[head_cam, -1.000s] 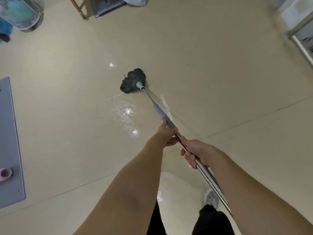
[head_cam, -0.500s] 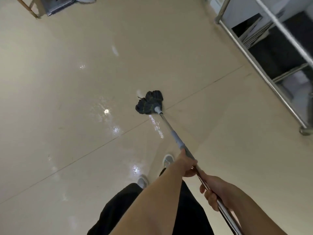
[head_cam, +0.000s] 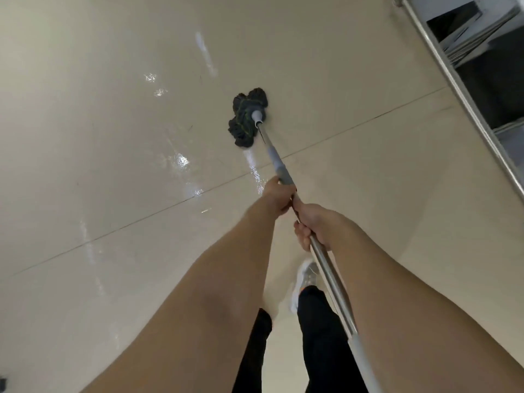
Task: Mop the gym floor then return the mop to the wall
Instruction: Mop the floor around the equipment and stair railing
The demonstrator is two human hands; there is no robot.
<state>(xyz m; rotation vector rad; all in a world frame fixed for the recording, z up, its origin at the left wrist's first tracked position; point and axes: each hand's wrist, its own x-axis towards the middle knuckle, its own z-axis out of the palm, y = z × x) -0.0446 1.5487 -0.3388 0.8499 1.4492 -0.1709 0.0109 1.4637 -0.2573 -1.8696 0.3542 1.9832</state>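
A dark string mop head lies on the beige floor ahead of me, just past a tile seam. Its metal handle with a grey sleeve runs back toward my body. My left hand grips the handle just below the grey sleeve. My right hand grips the bare metal right behind it, the two hands almost touching. Wet shiny streaks show on the floor left of the mop head and near the seam.
A metal rack with dark shelves stands at the upper right, its rail running diagonally down the right edge. My black-trousered legs and one grey shoe are below the hands. Beige floor spreads to the left and ahead.
The view has swung right, so the rack now fills the upper right corner. The mop head has slid over the floor past the seam, and my hands have closed up together on the handle.
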